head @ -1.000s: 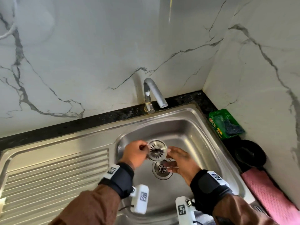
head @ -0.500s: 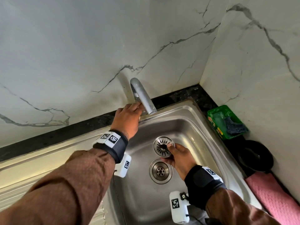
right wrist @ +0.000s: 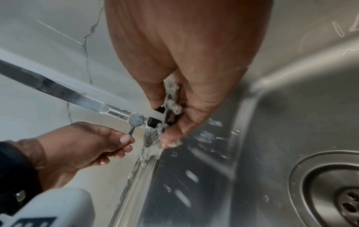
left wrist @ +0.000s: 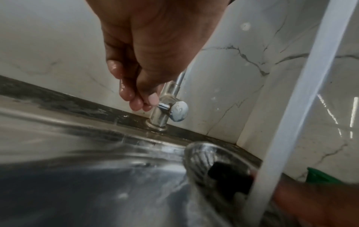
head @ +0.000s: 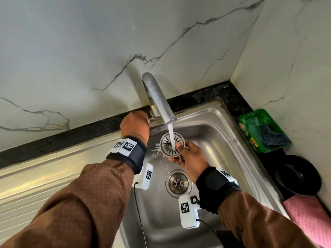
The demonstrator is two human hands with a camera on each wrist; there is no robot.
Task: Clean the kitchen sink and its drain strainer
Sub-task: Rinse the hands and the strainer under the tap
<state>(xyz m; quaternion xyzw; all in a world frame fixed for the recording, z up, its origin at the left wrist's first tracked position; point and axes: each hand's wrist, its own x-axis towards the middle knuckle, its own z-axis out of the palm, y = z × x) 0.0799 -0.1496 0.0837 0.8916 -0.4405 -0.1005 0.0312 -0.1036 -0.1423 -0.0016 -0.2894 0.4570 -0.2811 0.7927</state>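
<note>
A round slotted metal drain strainer (head: 168,145) is held above the steel sink (head: 220,140) by my right hand (head: 189,158), thumb on its top face and fingers beneath. Water (head: 171,135) runs from the chrome tap spout (head: 157,99) straight onto the strainer and splashes off it. My left hand (head: 135,125) reaches to the base of the tap and pinches its small lever handle (left wrist: 165,106) between thumb and fingertips (left wrist: 136,106). In the right wrist view the strainer (right wrist: 151,138) shows edge-on in the wet fingers. The open drain (head: 178,183) lies below.
A ribbed steel draining board (head: 26,203) stretches left of the basin. On the dark counter at right sit a green soap tray (head: 258,129) with a dark scrubber, a black round dish (head: 299,176) and a pink cloth (head: 308,221). Marble walls close the corner behind.
My left hand let go of the strainer and went up to the tap handle. Water now runs from the spout. My right hand alone raised the strainer under the stream.
</note>
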